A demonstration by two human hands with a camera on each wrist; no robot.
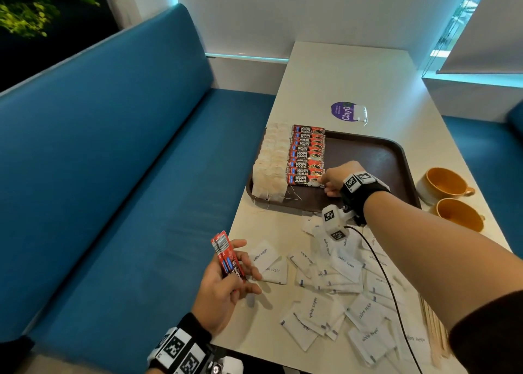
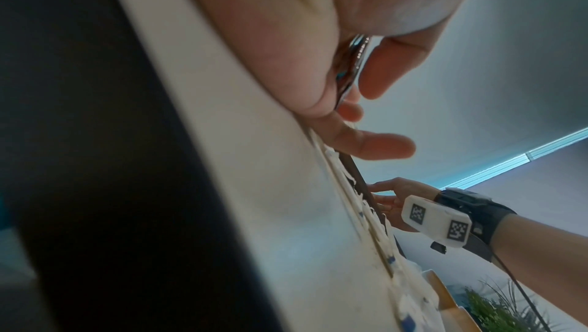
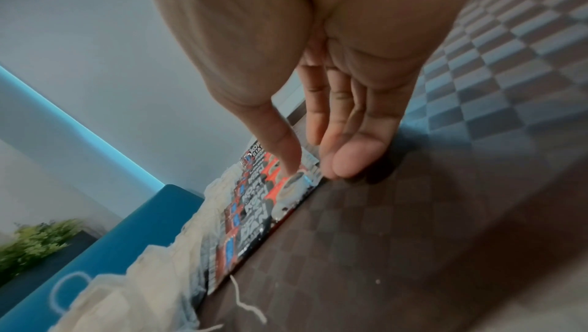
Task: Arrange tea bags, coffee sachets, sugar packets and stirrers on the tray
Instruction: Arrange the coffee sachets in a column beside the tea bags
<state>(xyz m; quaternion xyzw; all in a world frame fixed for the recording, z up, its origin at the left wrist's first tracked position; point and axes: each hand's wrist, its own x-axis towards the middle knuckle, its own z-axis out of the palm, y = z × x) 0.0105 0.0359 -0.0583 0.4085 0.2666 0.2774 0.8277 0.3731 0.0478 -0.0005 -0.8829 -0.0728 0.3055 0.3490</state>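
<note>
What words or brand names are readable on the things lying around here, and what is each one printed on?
"KOPI JUAN": on the red coffee sachets lined up on the tray.
"white sugar": on the white sugar packets scattered on the table.
"ClayG": on the purple round sticker; its smaller print is too small to read.
Sachets in the left hand: barcode and print too blurred to read.
Wristband squares: patterns only, no words.

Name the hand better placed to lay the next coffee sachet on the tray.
Right. The right hand already rests at the sachet row on the tray; the left hand only holds spare sachets.
</note>
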